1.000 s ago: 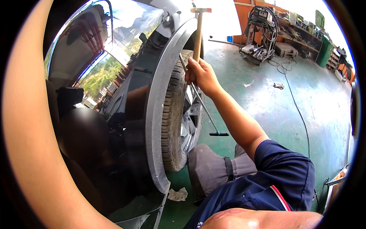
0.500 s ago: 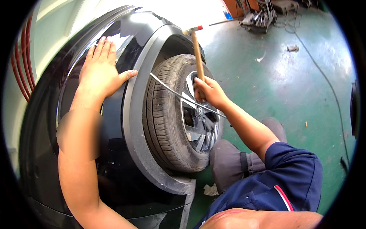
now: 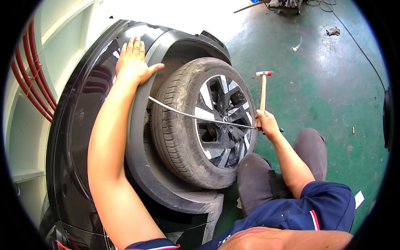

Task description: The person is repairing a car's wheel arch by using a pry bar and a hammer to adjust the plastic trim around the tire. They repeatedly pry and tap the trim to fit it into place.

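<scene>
My left hand (image 3: 133, 62) lies with fingers spread on the glossy dark car panel (image 3: 102, 71), just above the grey wheel arch trim (image 3: 137, 146). My right hand (image 3: 265, 121) grips the wooden handle of a hammer (image 3: 263, 89) with a red-and-white head, held upright beside the wheel. A long, slightly bent metal rod (image 3: 175, 109) crosses the dirty tyre (image 3: 175, 158) and the black-and-silver rim (image 3: 218, 146); one end is in the wheel arch, and the other passes by my right hand to a dark handle. I cannot tell if that hand touches it.
My bent knees (image 3: 308, 154) are beside the wheel on the green floor (image 3: 333, 83). A dark cable (image 3: 360, 50) runs along the right, near a crumpled rag (image 3: 333, 31). Red hoses (image 3: 31, 71) run along the pale structure at left. Equipment (image 3: 283, 6) stands at the top.
My left hand came onto the panel and now sits further forward. My right hand with the hammer moved lower and rightward in view, while the rod lies flatter across the wheel. The view tilted down.
</scene>
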The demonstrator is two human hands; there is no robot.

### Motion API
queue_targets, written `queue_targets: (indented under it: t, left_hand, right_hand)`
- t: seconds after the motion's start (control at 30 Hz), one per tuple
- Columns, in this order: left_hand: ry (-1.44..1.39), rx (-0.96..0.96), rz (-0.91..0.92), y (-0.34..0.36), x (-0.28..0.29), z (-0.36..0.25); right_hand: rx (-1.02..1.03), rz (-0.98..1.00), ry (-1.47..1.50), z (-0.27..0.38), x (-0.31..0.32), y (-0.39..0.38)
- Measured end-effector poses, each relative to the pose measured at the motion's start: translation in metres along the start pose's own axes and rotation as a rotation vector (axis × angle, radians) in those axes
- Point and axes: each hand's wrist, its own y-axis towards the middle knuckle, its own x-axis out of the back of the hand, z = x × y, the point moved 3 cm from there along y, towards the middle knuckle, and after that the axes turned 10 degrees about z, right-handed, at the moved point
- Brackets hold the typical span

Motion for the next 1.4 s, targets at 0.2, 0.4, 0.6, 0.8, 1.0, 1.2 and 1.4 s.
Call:
queue_targets:
  t: [0.2,0.4,0.6,0.8,1.0,1.2,1.4]
  left_hand:
    - [0.006,0.022,0.03,0.045,0.007,-0.018]
    - [0.084,-0.164,0.029,0.019,0.0,-0.01]
    - [0.054,-0.172,-0.025,-0.04,-0.014,0.006]
    - [-0.021,-0.204,-0.079,-0.105,-0.015,0.016]
    - [-0.056,-0.182,-0.066,-0.123,-0.021,0.017]
    - [-0.103,-0.206,-0.088,-0.114,-0.021,0.017]
    - [-0.095,-0.191,-0.118,-0.108,-0.024,0.014]
  right_hand:
    - [-0.032,-0.058,0.043,-0.014,0.013,-0.013]
    - [-0.053,-0.011,0.056,-0.01,0.011,-0.023]
    - [0.004,0.127,-0.021,0.017,-0.005,-0.016]
    - [0.201,0.318,-0.324,0.1,-0.073,0.004]
    - [0.486,0.496,-0.477,0.173,-0.176,0.049]
    - [0.649,0.465,-0.714,0.177,-0.229,0.082]
    - [0.653,0.424,-0.778,0.168,-0.229,0.085]
